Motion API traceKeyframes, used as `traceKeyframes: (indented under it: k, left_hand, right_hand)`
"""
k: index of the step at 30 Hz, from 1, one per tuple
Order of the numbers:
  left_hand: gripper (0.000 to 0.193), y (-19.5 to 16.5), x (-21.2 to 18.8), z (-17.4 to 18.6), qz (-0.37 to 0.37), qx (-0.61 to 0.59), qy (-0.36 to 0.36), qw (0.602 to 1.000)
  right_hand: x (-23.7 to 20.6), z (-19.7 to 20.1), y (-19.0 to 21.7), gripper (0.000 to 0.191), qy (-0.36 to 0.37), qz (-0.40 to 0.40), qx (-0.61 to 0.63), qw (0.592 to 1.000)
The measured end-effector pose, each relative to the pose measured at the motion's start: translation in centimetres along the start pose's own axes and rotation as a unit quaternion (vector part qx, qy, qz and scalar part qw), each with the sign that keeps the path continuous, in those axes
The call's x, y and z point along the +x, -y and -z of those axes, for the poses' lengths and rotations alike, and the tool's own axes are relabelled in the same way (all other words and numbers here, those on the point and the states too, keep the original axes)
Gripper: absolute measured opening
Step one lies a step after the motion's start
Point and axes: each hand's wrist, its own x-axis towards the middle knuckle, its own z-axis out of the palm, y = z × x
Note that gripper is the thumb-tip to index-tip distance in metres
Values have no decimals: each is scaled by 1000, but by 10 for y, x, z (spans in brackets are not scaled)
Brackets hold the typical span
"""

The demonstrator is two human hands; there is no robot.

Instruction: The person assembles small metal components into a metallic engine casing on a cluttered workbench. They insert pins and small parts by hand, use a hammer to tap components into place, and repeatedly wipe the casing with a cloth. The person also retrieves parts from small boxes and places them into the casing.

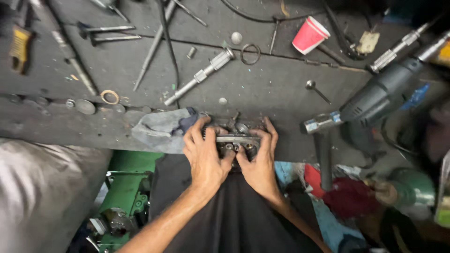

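Both of your hands grasp one small metal part (236, 140) at the near edge of the dark desk (262, 84), just in front of your body. Your left hand (205, 154) closes its fingers (194, 131) around the left end, and your right hand (259, 161) wraps the right end, thumbs pressing on the near face. The part looks like cast metal with a flat bright bar across the top, round holes and a toothed edge on the left, so it is probably heavy for its size, stiff, and maybe oily and slippery. Holding it by the two ends seems safest. A grey cloth (159, 129) lies touching it on the left, soft and wrinkled. An electric drill (375, 100) rests to the right, and a red paper cup (309, 35) lies tipped on the far side.
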Motion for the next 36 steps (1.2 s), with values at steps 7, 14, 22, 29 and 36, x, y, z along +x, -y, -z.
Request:
traceKeyframes:
  k: [7, 14, 22, 29, 36]
  left_hand:
    - [54, 9, 4, -5, -10, -4, 23, 1000]
    - [58, 5, 2, -5, -1, -8, 19, 1000]
    - [62, -1, 1, -3, -13, 9, 0, 1000]
    - [63, 10, -4, -8, -35, 25, -5, 999]
    - [58, 21, -9, -16, -49, 23, -34, 998]
  right_hand:
    - [3, 6, -8, 52, 16, -5, 31, 999]
    - [3, 7, -5, 54, 6, -7, 31, 999]
    - [3, 3, 3, 55, -16, -1, 17, 1000]
    - [-4, -3, -11, 57, -44, 16, 10, 999]
    - [-7, -10, -29, 56, -65, 53, 11, 996]
